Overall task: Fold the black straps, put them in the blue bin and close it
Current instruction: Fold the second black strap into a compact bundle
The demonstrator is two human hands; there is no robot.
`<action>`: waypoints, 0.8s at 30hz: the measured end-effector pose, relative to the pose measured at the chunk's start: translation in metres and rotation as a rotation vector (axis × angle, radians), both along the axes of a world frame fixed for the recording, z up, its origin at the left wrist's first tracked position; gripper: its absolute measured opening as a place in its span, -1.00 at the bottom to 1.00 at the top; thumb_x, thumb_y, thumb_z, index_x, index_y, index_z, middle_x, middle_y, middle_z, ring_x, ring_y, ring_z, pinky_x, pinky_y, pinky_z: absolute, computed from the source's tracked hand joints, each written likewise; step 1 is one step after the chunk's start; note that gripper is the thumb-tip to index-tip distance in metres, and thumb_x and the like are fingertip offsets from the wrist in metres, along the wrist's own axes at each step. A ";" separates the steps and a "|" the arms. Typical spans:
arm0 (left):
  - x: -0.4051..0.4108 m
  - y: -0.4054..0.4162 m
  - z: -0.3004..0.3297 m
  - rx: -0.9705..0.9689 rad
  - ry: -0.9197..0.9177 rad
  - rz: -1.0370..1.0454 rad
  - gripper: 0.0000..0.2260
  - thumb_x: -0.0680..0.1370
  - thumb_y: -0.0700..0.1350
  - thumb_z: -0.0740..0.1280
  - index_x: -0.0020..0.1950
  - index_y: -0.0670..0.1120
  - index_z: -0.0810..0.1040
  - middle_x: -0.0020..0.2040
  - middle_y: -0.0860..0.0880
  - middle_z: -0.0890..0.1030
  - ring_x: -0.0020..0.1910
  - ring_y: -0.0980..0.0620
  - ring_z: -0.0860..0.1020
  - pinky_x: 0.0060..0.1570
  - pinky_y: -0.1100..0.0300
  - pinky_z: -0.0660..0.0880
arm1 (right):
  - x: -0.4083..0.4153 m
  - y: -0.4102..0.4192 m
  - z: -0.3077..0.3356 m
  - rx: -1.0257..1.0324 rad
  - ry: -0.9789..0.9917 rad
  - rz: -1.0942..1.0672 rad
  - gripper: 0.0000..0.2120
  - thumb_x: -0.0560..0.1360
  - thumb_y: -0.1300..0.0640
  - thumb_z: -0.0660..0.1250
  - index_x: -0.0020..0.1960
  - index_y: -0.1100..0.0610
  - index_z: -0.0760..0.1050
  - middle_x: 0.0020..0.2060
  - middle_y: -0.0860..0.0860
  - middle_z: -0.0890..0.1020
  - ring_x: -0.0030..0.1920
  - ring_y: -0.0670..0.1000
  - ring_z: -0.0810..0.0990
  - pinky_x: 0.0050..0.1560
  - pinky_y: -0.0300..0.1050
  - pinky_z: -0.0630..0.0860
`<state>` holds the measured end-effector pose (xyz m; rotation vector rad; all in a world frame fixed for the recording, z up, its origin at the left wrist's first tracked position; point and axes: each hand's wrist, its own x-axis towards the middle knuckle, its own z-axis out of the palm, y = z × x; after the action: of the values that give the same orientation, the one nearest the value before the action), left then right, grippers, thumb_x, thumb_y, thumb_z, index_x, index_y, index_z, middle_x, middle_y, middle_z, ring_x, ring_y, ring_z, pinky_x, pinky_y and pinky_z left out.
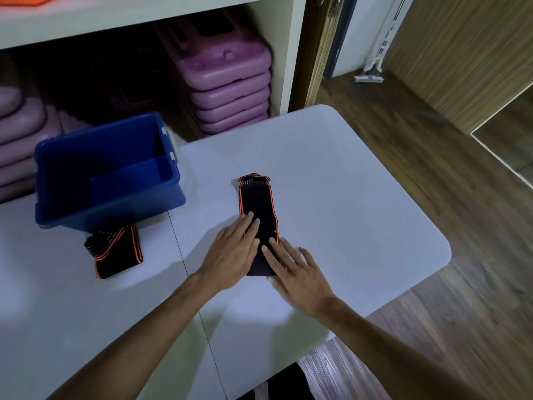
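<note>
A black strap with orange edging [256,200] lies lengthwise in the middle of the white table [360,197]. My left hand [233,252] rests flat on its near left part, fingers spread. My right hand [297,272] presses flat on its near end from the right. A second black strap [116,254], folded, lies just in front of the blue bin [106,183]. The bin stands open at the table's back left, and no straps show inside it. I see no lid.
Behind the table a white shelf unit [285,53] holds stacked purple plastic steps [227,90]. Wooden floor [432,168] runs to the right, where a white mop [372,73] leans near a door. The table's right corner is rounded.
</note>
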<state>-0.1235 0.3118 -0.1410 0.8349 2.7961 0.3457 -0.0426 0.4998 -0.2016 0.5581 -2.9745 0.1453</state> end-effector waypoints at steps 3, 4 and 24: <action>-0.019 0.021 -0.005 -0.036 -0.104 0.080 -0.48 0.65 0.05 -0.11 0.55 -0.18 -0.02 0.57 -0.17 -0.09 0.55 -0.11 -0.06 0.45 -0.07 0.08 | 0.000 -0.005 -0.001 -0.018 0.031 -0.017 -0.53 0.64 -0.01 0.11 0.50 0.12 0.31 0.49 0.12 0.34 0.47 0.14 0.34 0.32 0.14 0.42; -0.022 0.027 -0.011 -0.097 -0.155 0.100 -0.48 0.66 0.04 -0.07 0.55 -0.18 -0.07 0.57 -0.18 -0.16 0.55 -0.12 -0.13 0.46 -0.10 0.02 | 0.000 -0.005 0.000 -0.022 0.040 -0.015 -0.54 0.63 0.00 0.12 0.49 0.13 0.32 0.48 0.12 0.36 0.47 0.15 0.34 0.32 0.15 0.43; 0.022 -0.041 -0.022 -0.028 -0.047 -0.247 -0.27 0.52 0.30 0.15 0.56 -0.02 0.00 0.58 0.01 -0.05 0.55 0.07 -0.09 0.46 0.13 -0.04 | -0.017 0.006 -0.003 -0.099 0.171 0.151 -0.60 0.59 0.08 0.22 0.38 0.22 0.46 0.37 0.15 0.50 0.39 0.12 0.46 0.22 0.05 0.50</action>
<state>-0.1018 0.2712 -0.1631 1.1337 2.6090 0.2802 -0.0594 0.5062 -0.2042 0.7426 -2.7423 0.2427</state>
